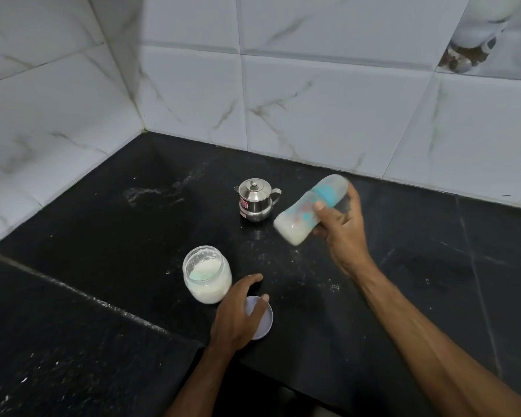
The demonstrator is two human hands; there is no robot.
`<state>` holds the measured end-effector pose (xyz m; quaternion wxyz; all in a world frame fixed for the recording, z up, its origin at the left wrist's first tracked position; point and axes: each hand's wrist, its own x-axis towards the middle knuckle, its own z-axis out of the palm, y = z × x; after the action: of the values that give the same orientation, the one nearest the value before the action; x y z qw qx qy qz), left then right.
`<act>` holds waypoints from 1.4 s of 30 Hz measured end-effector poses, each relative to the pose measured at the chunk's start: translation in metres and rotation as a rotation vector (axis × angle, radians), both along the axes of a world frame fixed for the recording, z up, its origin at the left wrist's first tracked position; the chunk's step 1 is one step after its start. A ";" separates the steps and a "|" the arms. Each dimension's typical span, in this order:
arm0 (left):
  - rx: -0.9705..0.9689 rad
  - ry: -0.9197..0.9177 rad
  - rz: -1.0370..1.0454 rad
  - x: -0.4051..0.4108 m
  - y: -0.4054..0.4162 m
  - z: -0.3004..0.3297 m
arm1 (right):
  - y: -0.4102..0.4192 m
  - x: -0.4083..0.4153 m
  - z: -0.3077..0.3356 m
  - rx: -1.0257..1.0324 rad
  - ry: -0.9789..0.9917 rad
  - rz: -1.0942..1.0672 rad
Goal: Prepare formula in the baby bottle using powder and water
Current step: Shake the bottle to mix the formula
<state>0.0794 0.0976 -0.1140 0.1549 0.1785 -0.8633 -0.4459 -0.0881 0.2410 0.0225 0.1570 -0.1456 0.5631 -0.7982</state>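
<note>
Lid [263,322] lies flat on black counter [103,311], partly covered by left hand [238,311], fingers spread loosely, nothing gripped. Open powder jar [206,273] stands just beside it. Bottle [309,210], blurred and tilted, milky liquid inside, is gripped in right hand [343,224] above counter. Steel pot [254,200] is set behind, near tiled wall [313,100].

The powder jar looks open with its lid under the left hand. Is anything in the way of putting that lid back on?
Nothing visible. The lid lies on the counter under the left hand, right beside the open jar, whose mouth is uncovered.
</note>
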 end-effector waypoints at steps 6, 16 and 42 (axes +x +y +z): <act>-0.006 -0.027 0.013 -0.001 -0.001 -0.003 | 0.003 0.023 -0.013 0.274 0.143 0.412; 0.007 -0.013 0.012 -0.001 0.001 0.000 | 0.002 0.023 -0.010 0.263 0.148 0.424; -0.010 -0.008 0.011 -0.001 0.000 0.001 | 0.003 0.013 -0.005 0.224 0.173 0.367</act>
<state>0.0781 0.0977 -0.1130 0.1549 0.1843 -0.8651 -0.4400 -0.0750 0.2441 0.0173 0.2660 -0.2950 0.6236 -0.6733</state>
